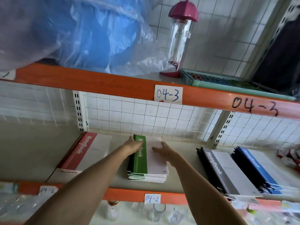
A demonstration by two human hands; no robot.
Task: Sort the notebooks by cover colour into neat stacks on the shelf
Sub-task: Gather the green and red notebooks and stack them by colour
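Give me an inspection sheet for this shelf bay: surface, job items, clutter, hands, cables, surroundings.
Surface: pale shelf board behind an orange beam labelled 04-2.
Job's things: four stacks in a row: red notebooks, green notebooks, grey notebooks, blue notebooks. The grey and blue stacks look fanned, not squared.
Clutter: red-and-white packets at the far right edge; too blurred to identify.
Hands: left hand on the green stack's left edge; right hand flat on its top cover.
Cables: nothing seen.
Surroundings: white tiled wall; upper shelf 04-3 holds a clear bottle with pink lid and blue plastic wrap.
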